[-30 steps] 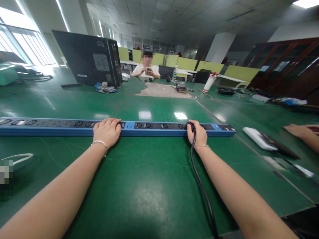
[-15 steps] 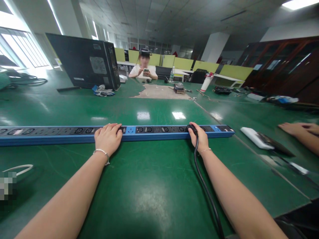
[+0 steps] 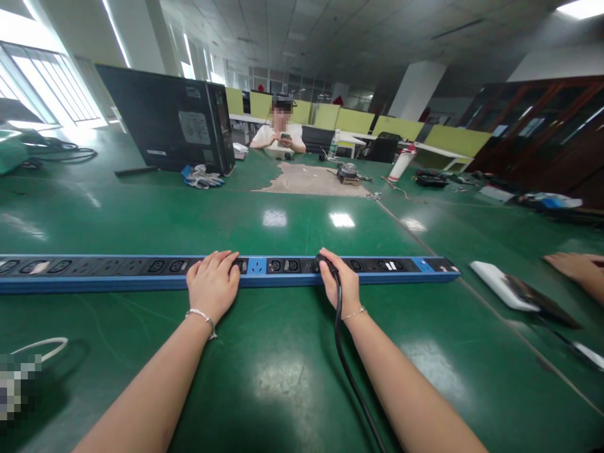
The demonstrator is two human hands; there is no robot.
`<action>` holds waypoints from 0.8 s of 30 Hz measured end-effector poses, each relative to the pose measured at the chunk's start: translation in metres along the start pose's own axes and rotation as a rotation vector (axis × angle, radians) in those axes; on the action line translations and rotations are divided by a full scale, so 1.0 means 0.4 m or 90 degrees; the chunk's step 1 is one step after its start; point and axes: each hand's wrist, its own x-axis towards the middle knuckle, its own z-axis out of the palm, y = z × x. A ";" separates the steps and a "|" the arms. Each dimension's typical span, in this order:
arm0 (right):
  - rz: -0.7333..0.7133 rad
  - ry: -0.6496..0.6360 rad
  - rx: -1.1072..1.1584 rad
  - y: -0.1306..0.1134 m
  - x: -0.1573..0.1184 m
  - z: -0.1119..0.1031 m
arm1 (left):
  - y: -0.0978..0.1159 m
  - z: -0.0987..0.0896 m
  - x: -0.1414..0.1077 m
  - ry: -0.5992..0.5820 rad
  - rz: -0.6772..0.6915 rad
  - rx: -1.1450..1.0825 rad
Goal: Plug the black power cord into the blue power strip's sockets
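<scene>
1. Main thing here is a long blue-and-black power strip (image 3: 276, 279), lying flat across the green worktop (image 3: 278, 340). It starts out of frame on the left, so everything below is placed relative to it.
2. On the near side of the strip's left part there's a pixelated object (image 3: 14, 387) with a white loop (image 3: 51, 346). No idea what it is.
3. Over on the far side, toward the left: black computer tower (image 3: 155, 119), with crumpled work gloves (image 3: 202, 178) just beside its base.
4. Left hand (image 3: 213, 280) is palm-down on the strip, fingers across its top, just left of a blue socket block. Can't tell if it's really gripping or only resting.
5. Well beyond the strip sits a person (image 3: 278, 135) holding a phone (image 3: 285, 138).
6. Right hand (image 3: 340, 284) is pinched around a black plug (image 3: 327, 262) right at the strip's sockets, well apart from the left one. Can't see how far in it is. Black cord (image 3: 348, 365) trails off the near side.
7. Past the strip's right end: a white slab-like thing (image 3: 500, 284), then someone else's hand (image 3: 570, 265).
</scene>
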 end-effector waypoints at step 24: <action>-0.088 -0.023 -0.268 -0.029 -0.017 0.061 | -0.007 0.007 -0.003 0.009 -0.003 -0.039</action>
